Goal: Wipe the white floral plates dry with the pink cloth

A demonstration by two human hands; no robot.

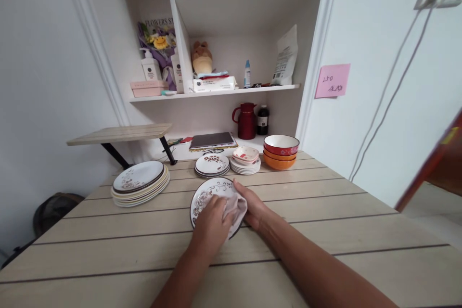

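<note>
A white plate with brown floral patterns and a dark rim [205,195] is tilted slightly above or on the table in front of me. My right hand [252,206] grips its right edge, thumb on top and fingers underneath. On the plate's face lies my left hand [213,219], its fingers closed on a bunched pale pink cloth [236,206]. The cloth covers part of the plate's right side, and the left hand hides its lower middle.
A stack of large plates [139,180] stands at the left, near a small raised wooden shelf [122,133]. Behind my plate are stacked smaller plates [212,164], small dishes on saucers [246,155] and stacked bowls [280,151]. A red jug [247,121] stands further back.
</note>
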